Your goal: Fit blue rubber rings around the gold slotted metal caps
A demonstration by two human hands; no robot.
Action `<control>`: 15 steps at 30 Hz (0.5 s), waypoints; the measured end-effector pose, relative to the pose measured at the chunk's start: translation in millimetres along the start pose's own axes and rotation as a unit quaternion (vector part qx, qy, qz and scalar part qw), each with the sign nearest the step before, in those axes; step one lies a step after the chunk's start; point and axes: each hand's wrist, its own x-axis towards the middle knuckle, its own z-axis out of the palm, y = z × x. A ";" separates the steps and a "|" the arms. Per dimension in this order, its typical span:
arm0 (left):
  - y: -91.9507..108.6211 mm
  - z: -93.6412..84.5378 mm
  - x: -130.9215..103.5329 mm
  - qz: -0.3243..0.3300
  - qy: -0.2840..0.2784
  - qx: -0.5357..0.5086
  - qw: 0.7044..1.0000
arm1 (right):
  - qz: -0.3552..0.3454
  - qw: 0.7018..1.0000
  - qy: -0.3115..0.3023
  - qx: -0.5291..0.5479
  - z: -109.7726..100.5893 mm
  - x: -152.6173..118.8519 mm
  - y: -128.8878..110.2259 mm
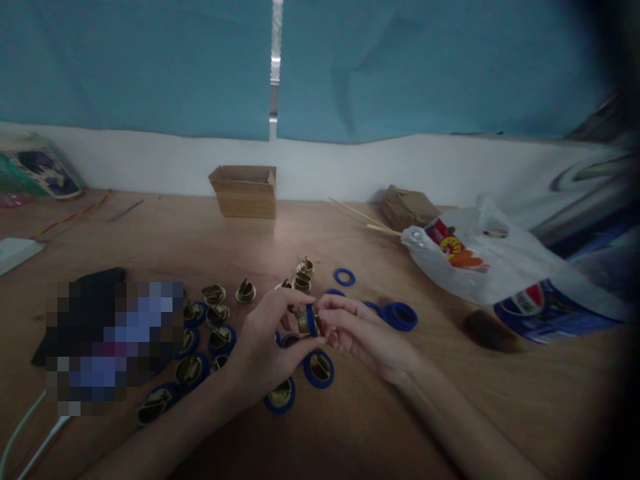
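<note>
My left hand [263, 340] grips a round brass-coloured fitting [303, 319] between thumb and fingers. A blue ring [312, 320] sits around the fitting, which is held on edge above the table. From the right, the bent fingers of my right hand [357, 333] pinch its other side, and they partly hide it. Below my hands lie similar fittings with blue rings, one [319, 368] near my right fingers and another [280, 395] nearer to me. Brass fittings without a visible ring, such as one [245, 291], stand farther back. Loose blue rings [401, 316] lie beyond my right hand.
Several ringed fittings [191, 370] lie left of my left forearm, beside a dark device [100, 300] with a blurred screen and white cables. A cardboard box [246, 198] stands at the back. On the right are a plastic bag [445, 280], a Pepsi bottle [545, 310] and a brown package [409, 208].
</note>
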 end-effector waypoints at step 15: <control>-2.4 1.3 -2.7 0.032 0.023 0.031 0.999 | -0.063 0.995 -0.014 -0.077 3.1 -1.1 2.3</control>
